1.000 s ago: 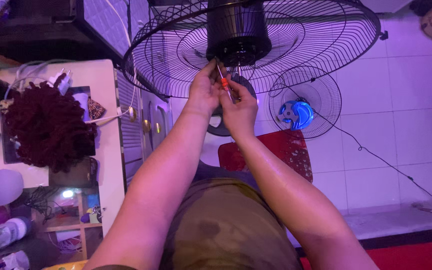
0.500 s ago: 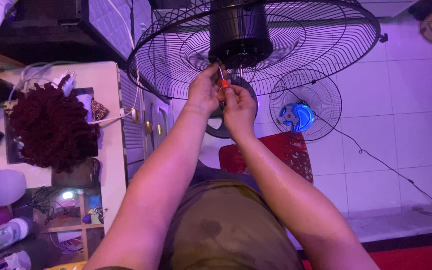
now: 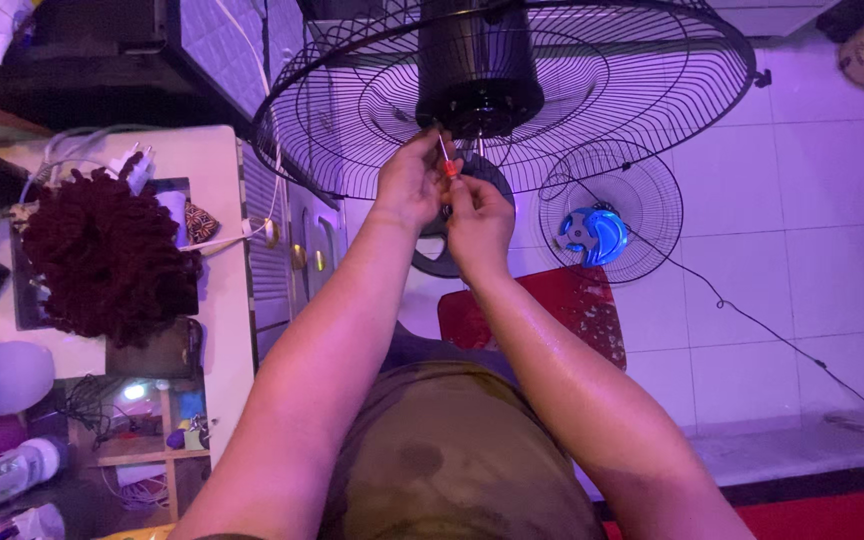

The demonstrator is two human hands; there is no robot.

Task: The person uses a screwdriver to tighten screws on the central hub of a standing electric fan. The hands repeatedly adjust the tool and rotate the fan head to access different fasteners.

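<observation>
A large black wire fan guard [image 3: 652, 90] with a black motor housing [image 3: 479, 70] at its centre fills the top of the view. Both my hands are raised to the underside of the housing. My left hand [image 3: 409, 182] pinches the thin metal shaft of a small screwdriver [image 3: 445, 160] with a red-orange handle. My right hand [image 3: 480, 222] grips that handle from below. The tip points up at the motor housing's lower edge.
A smaller fan with a blue blade [image 3: 595, 232] lies on the white tiled floor [image 3: 832, 260], its cord trailing right. A red stool [image 3: 552, 310] stands below my arms. A white table [image 3: 222, 330] at left carries a dark red woolly bundle [image 3: 107, 255], plugs and cables.
The view has tilted slightly, so the fan and my hands sit lower in frame. My hands stay together on the screwdriver under the motor housing.
</observation>
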